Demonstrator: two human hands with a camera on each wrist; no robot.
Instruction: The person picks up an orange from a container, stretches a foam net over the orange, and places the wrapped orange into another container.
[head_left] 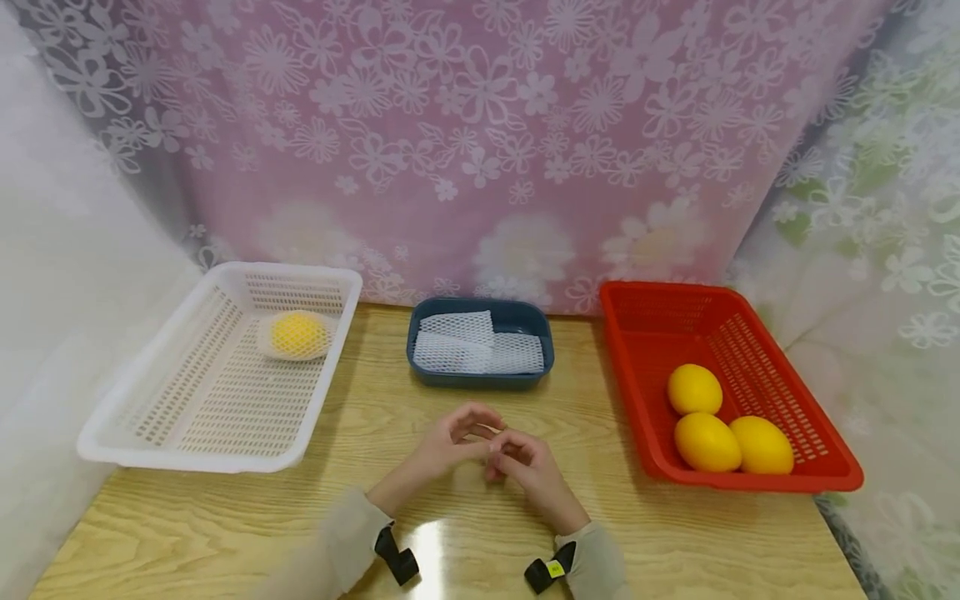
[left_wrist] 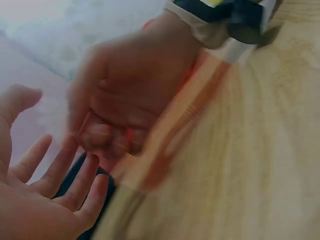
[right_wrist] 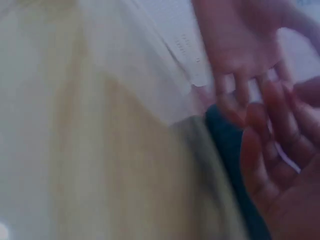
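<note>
Both hands meet above the middle of the wooden table. The left hand (head_left: 461,437) has its fingers spread and slightly bent; in the left wrist view nothing lies in its palm. Close against it is the right hand (head_left: 525,467), its fingers loosely curled and blurred in the left wrist view, with no object visible in them. The fingertips seem to touch or nearly touch. Just beyond the hands stands a dark blue bin (head_left: 480,382) holding several white foam net sleeves (head_left: 453,342).
At the left, a white basket (head_left: 206,454) holds one yellow fruit (head_left: 300,335) inside a white foam net. A red basket (head_left: 626,392) at the right contains three smooth yellow fruits (head_left: 707,442). Behind the table (head_left: 480,550) hangs a pink floral curtain (head_left: 450,167).
</note>
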